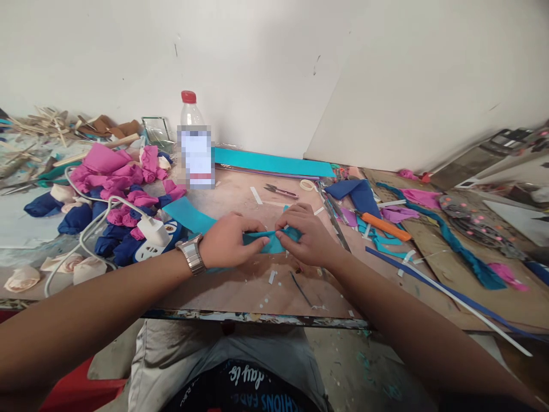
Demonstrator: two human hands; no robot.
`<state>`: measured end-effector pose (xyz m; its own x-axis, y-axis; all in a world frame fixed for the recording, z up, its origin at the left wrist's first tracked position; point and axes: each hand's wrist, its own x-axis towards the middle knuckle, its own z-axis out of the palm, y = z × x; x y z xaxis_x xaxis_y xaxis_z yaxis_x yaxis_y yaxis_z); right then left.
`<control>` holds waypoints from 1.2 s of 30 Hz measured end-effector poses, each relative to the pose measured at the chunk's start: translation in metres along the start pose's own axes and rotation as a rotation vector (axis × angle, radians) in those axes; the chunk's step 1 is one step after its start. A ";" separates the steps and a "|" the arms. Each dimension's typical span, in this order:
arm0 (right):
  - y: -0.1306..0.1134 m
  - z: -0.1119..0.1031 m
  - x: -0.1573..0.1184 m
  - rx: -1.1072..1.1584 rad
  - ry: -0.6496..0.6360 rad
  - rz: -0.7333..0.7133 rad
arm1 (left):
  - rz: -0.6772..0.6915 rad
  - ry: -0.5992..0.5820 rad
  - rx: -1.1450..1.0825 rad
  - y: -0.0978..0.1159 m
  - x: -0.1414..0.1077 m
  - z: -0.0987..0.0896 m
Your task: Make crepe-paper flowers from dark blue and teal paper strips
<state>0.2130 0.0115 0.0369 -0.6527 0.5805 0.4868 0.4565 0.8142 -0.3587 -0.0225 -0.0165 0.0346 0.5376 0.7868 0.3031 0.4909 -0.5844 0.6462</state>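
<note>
Left hand (pixel 227 240), right hand (pixel 306 234) — fingers pinching turquoise strip (pixel 274 245); shirt (pixel 206 389) reads "day is".

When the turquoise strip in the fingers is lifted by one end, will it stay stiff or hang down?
The turquoise strip would probably hang down, as it bunches easily between the left hand and right hand. It is likely light, since it looks thin.

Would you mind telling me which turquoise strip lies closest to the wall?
The long, flat strip beside the red-capped bottle, along the wall; the turquoise piece, farther from it, is held by the left hand and right hand.
</note>
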 end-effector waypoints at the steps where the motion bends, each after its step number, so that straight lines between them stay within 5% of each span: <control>1: -0.001 0.001 0.000 0.004 -0.020 -0.008 | 0.013 -0.012 0.021 0.000 0.000 0.001; 17: -0.004 0.004 -0.001 0.005 -0.054 -0.032 | -0.073 -0.095 0.078 -0.001 -0.001 0.001; 36: -0.009 0.002 0.001 -0.058 0.031 -0.172 | -0.134 -0.154 -0.156 0.000 0.003 -0.003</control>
<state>0.2068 0.0049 0.0396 -0.7057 0.4323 0.5613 0.3747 0.9001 -0.2222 -0.0224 -0.0135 0.0377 0.5790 0.8085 0.1052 0.4591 -0.4299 0.7774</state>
